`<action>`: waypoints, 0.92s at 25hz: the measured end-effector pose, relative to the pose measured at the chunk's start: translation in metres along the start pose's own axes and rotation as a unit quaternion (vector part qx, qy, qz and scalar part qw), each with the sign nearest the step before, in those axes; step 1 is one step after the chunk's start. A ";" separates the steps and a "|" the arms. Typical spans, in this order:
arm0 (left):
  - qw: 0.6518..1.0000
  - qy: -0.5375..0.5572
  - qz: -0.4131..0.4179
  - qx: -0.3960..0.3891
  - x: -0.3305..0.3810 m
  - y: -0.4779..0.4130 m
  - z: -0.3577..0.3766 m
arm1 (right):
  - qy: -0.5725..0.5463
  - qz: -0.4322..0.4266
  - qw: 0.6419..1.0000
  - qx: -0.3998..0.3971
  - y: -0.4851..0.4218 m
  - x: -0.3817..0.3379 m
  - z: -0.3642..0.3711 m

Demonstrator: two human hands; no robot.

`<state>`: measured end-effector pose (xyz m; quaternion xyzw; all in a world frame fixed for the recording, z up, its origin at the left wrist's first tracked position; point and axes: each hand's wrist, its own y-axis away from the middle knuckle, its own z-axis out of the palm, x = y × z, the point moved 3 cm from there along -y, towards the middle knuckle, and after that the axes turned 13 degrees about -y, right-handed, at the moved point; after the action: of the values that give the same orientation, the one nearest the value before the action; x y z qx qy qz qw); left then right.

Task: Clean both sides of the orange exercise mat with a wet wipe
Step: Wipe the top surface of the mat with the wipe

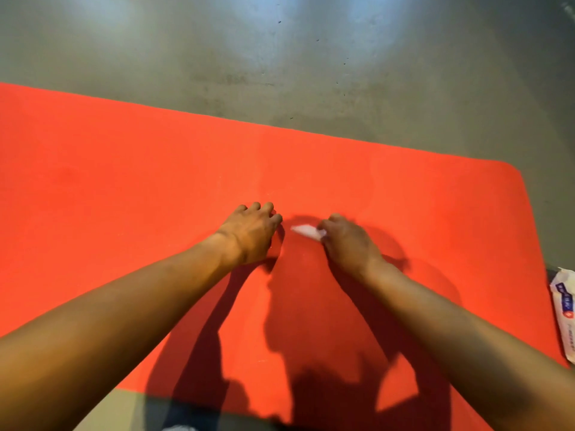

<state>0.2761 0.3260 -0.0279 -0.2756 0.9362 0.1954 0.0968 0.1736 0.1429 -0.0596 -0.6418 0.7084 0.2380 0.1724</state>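
As it lies flat on the grey floor (280, 57), the orange exercise mat (124, 181) is seemingly pinned by the left hand (249, 234), fingers loosely bent and empty, for wiping with the white wet wipe (306, 231) pinched in the right hand (348, 244).

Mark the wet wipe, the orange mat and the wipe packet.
wet wipe (306, 231), head view, its exposed white end.
orange mat (124, 181), head view, bare surface at left.
wipe packet (564, 312), head view, its printed face at right edge.
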 end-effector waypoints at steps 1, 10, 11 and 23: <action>1.000 0.008 -0.007 -0.001 -0.002 0.001 0.000 | -0.029 0.060 0.997 0.044 -0.009 0.012 -0.006; 0.998 0.053 -0.017 -0.021 -0.012 0.008 0.014 | -0.065 -0.039 0.990 -0.116 0.027 -0.038 0.025; 0.998 0.056 -0.016 -0.024 -0.012 0.009 0.016 | -0.058 -0.052 0.989 -0.128 0.026 -0.039 0.027; 0.998 0.055 0.014 -0.029 0.005 0.014 0.021 | -0.136 0.023 0.987 -0.077 0.042 -0.049 0.027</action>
<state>0.2663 0.3431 -0.0438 -0.2752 0.9379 0.2086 0.0337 0.1363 0.2006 -0.0502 -0.5986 0.6724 0.3806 0.2113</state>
